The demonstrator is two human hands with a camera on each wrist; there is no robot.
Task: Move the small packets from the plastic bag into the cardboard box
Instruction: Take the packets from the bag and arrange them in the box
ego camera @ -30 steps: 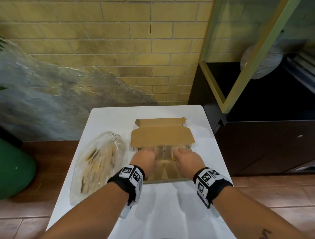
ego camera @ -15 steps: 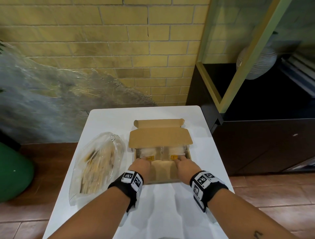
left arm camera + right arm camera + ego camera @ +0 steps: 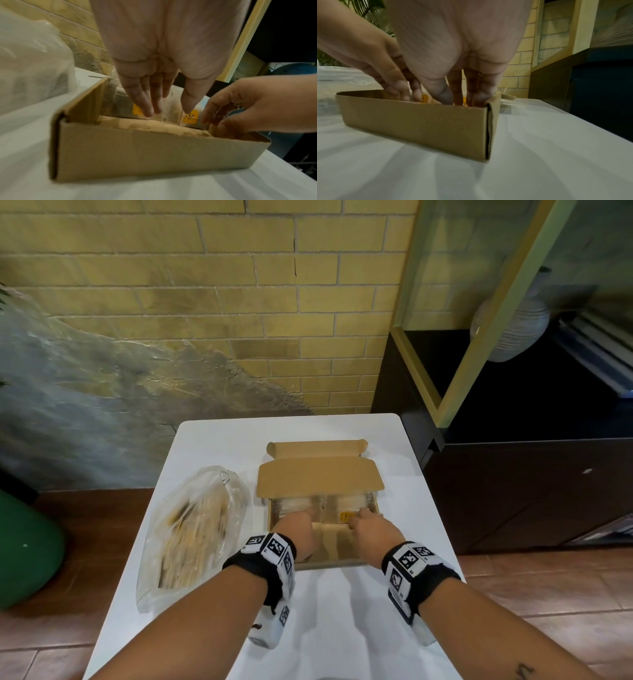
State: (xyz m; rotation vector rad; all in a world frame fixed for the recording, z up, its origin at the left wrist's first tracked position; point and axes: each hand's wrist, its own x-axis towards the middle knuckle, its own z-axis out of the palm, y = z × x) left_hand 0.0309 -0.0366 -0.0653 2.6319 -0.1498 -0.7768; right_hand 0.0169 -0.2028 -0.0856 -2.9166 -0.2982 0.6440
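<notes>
The left hand reaches into the box with straight fingers pressing the packets at its far end. Beside it, the right hand, fingers relaxed, touches the same packets. The bag lies left of both hands on the table.

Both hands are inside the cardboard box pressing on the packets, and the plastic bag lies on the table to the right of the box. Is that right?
Not quite. The head view shows the plastic bag lying left of the cardboard box, not right. The rest holds: the left hand and right hand reach into the box against the packets.
</notes>
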